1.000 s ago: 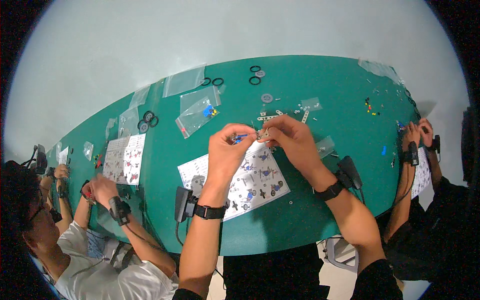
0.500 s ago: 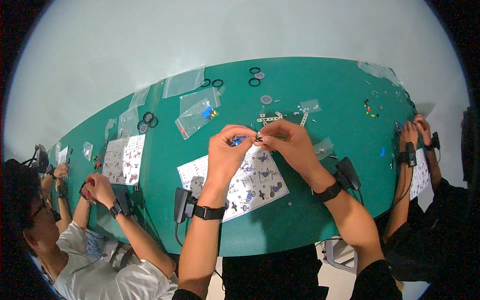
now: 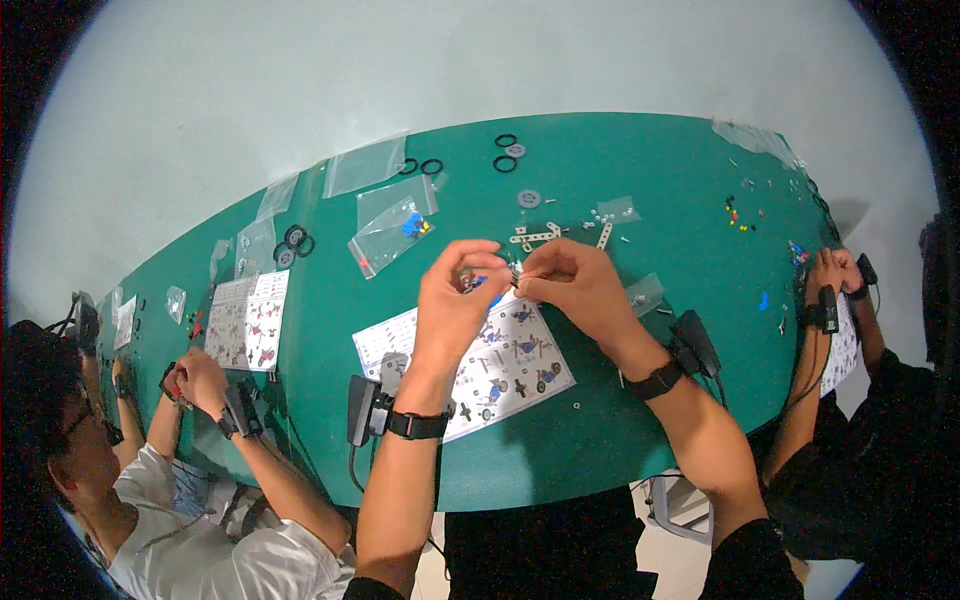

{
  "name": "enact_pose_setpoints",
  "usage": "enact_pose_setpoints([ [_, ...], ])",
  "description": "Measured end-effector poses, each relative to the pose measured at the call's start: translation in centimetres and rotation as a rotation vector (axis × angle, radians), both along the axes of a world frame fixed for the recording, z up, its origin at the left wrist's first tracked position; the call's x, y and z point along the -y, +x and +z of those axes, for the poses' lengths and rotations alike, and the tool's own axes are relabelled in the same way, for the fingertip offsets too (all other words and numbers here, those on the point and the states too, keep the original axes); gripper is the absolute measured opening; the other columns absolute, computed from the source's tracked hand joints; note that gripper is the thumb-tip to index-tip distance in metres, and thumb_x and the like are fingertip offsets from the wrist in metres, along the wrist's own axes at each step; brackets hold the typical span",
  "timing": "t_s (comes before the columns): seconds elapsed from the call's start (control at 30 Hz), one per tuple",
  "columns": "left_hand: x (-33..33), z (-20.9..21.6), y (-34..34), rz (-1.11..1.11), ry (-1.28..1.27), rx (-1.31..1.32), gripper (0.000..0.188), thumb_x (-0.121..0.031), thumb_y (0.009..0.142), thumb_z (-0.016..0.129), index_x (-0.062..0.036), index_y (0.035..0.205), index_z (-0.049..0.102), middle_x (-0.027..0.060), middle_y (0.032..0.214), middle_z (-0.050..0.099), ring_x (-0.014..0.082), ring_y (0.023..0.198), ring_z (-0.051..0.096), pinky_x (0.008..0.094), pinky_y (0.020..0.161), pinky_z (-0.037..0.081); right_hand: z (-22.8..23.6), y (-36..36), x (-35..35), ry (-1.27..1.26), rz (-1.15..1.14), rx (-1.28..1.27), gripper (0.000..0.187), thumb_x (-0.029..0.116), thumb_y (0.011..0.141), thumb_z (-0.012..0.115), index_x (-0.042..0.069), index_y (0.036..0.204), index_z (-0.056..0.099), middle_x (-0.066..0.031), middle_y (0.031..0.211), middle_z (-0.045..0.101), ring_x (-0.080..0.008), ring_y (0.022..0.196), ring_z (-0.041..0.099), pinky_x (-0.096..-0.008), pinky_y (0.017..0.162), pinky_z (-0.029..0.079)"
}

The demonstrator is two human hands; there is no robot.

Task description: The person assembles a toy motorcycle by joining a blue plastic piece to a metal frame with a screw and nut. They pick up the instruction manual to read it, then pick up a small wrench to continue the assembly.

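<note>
Both your left hand (image 3: 455, 300) and right hand (image 3: 570, 285) pinch a small part (image 3: 500, 278) above the sheet (image 3: 470, 365) near the table's (image 3: 650, 180) front edge; early going, loose strips (image 3: 535, 237) lie unused.

Green table (image 3: 640, 440), black rings (image 3: 505, 140)

Single head-worn fisheye view, looking steeply down on a green tabletop (image 3: 640, 420).

The camera sat above the tabletop's near edge and faced toward its far edge and the pale wall beyond. Both forearms entered from the lower edge, close to the lens. Tabletop edges bowed toward the dark round rim. Co-workers sat at the left and right ends.
</note>
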State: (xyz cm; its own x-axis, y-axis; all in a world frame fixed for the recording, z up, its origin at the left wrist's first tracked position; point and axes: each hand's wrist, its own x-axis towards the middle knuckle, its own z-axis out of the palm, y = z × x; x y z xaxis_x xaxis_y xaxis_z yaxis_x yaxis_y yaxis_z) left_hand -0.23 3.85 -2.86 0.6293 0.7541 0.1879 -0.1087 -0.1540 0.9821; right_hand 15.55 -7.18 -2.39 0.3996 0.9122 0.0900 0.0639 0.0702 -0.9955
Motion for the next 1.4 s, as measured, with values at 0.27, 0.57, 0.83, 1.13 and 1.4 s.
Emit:
enact_pose_setpoints([
  [0.27, -0.3, 0.2, -0.5, -0.009, -0.464, 0.199, 0.036, -0.033, 0.108, 0.057, -0.0006, 0.123, 0.06, 0.0098, 0.103, 0.069, 0.017, 0.086, 0.07, 0.0275, 0.075, 0.057, 0.8, 0.2, 0.0, -0.036, -0.057, -0.174, 0.016, 0.006, 0.088, 0.077, 0.003, 0.1, 0.068, -0.0084, 0.097, 0.073, -0.0146, 0.088, 0.071, -0.0278, 0.081, 0.058],
  [0.57, 1.6, 1.0, -0.1, -0.167, -0.4, -0.019, 0.015, -0.018, 0.099, 0.071, -0.004, 0.103, 0.071, 0.0019, 0.086, 0.071, 0.0052, 0.071, 0.061, 0.0189, 0.06, 0.045, 1.3, 0.1, 0.0, 0.066, -0.171, -0.226, 0.017, 0.007, 0.086, 0.08, 0.002, 0.098, 0.069, -0.0071, 0.09, 0.075, -0.0128, 0.082, 0.07, -0.0269, 0.076, 0.057],
  [0.83, 1.9, 0.3, 0.2, -0.094, -0.6, 0.142, 0.015, -0.017, 0.098, 0.071, -0.0027, 0.104, 0.071, 0.002, 0.086, 0.07, 0.0057, 0.071, 0.055, 0.022, 0.063, 0.042, 1.0, -0.1, 0.0, 0.091, -0.089, -0.198, 0.016, 0.006, 0.087, 0.08, 0.002, 0.097, 0.068, -0.0068, 0.091, 0.074, -0.0134, 0.083, 0.071, -0.0272, 0.074, 0.058],
  [1.13, 2.1, 0.6, 0.1, -0.071, -0.63, 0.174, 0.007, -0.012, 0.099, 0.069, -0.0046, 0.099, 0.07, 0.0009, 0.087, 0.07, 0.0058, 0.074, 0.063, 0.0182, 0.065, 0.051, 0.8, 0.2, 0.0, 0.07, -0.01, -0.145, 0.02, 0.007, 0.085, 0.082, 0.0, 0.099, 0.069, -0.0076, 0.093, 0.075, -0.0143, 0.084, 0.072, -0.0276, 0.075, 0.059],
  [1.4, 1.9, 0.3, 0.1, -0.033, -0.64, 0.231, 0.008, -0.012, 0.099, 0.069, -0.0051, 0.094, 0.069, 0.0014, 0.083, 0.068, 0.0069, 0.07, 0.061, 0.0205, 0.062, 0.048, 2.2, -0.4, 0.3, 0.057, -0.003, -0.225, 0.033, 0.012, 0.087, 0.082, -0.003, 0.114, 0.071, -0.0126, 0.104, 0.075, -0.0179, 0.095, 0.072, -0.0299, 0.082, 0.059],
])
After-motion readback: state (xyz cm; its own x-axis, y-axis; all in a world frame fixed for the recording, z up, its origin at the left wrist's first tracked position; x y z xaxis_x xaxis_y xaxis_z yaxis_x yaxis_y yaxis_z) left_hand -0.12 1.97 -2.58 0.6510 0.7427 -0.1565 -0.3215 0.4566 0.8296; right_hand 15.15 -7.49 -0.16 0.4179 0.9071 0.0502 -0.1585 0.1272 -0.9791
